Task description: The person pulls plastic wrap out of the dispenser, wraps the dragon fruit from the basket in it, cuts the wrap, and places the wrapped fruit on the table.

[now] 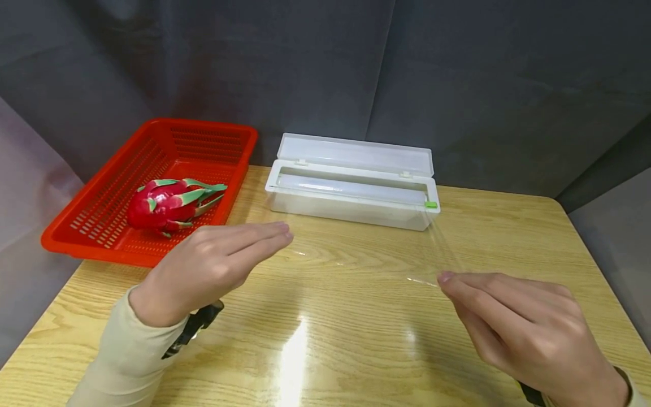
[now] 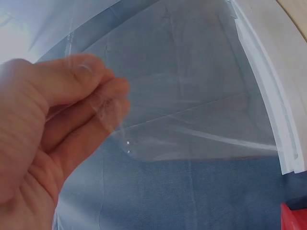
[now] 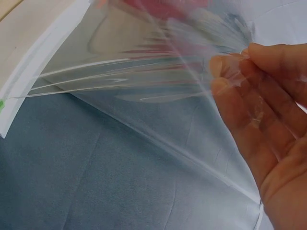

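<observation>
A clear sheet of plastic wrap (image 3: 139, 72) stretches from a white dispenser box (image 1: 351, 212) toward both hands. My left hand (image 1: 218, 260) pinches one corner between thumb and fingertips, plainest in the left wrist view, where the wrap (image 2: 192, 115) spans to the box edge. At the other corner, my right hand (image 1: 524, 322) pinches the film, thumb against the fingers. The box lid (image 1: 356, 152) stands raised at the back, and a wrap roll (image 1: 351, 189) lies inside. At the box's right end sits a green slider (image 1: 431, 204). In the head view the film is almost invisible.
A red plastic basket (image 1: 244, 164) stands at the left of the wooden table (image 1: 356, 328), with a dragon fruit (image 1: 163, 203) in it, just beyond my left hand. Dark grey cloth (image 1: 325, 68) hangs behind the table.
</observation>
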Action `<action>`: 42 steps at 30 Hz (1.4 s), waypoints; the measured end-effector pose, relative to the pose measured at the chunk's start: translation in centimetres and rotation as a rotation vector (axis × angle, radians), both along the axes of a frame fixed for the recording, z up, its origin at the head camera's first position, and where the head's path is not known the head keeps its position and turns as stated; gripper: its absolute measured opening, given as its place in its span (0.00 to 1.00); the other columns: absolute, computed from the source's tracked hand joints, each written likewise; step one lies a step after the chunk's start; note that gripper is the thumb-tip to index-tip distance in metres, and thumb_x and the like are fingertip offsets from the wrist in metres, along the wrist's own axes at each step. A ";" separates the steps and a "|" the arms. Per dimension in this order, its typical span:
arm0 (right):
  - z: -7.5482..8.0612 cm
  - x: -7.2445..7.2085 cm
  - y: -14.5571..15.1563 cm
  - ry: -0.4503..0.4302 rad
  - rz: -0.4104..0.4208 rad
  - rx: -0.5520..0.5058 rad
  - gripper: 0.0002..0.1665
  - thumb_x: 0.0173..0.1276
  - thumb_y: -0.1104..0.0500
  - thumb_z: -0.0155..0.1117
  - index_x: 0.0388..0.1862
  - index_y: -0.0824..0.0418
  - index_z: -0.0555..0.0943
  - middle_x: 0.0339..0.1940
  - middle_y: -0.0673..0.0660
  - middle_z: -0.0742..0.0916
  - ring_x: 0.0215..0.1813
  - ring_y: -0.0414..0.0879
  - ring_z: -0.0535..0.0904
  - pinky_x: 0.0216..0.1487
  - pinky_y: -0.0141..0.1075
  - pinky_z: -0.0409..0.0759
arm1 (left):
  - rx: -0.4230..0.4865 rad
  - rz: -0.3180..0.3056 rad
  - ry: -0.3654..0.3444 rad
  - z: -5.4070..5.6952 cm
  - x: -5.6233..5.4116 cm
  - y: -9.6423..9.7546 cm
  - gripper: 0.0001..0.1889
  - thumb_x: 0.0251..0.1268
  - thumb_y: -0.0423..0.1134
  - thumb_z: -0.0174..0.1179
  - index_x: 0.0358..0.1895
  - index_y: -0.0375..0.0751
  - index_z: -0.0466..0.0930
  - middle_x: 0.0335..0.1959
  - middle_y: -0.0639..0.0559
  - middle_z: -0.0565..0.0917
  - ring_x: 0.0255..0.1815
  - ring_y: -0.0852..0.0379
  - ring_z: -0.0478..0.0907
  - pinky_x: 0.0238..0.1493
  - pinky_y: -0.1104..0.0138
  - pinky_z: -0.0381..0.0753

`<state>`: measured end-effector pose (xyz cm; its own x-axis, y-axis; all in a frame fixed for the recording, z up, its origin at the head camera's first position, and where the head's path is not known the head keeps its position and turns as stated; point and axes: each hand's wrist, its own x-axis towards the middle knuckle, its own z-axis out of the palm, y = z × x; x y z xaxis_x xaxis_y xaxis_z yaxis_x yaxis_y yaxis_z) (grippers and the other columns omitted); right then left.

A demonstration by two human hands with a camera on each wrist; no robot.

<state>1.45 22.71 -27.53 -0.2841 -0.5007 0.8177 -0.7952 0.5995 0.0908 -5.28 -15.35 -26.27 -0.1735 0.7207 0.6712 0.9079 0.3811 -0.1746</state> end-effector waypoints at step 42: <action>0.1 0.9 0.1 -0.211 0.164 0.098 0.17 0.79 0.56 0.55 0.38 0.59 0.89 0.28 0.44 0.88 0.24 0.29 0.78 0.23 0.20 0.71 | -0.034 -0.063 -0.104 0.2 0.9 -0.2 0.18 0.79 0.37 0.48 0.44 0.36 0.89 0.38 0.49 0.93 0.37 0.57 0.91 0.39 0.63 0.90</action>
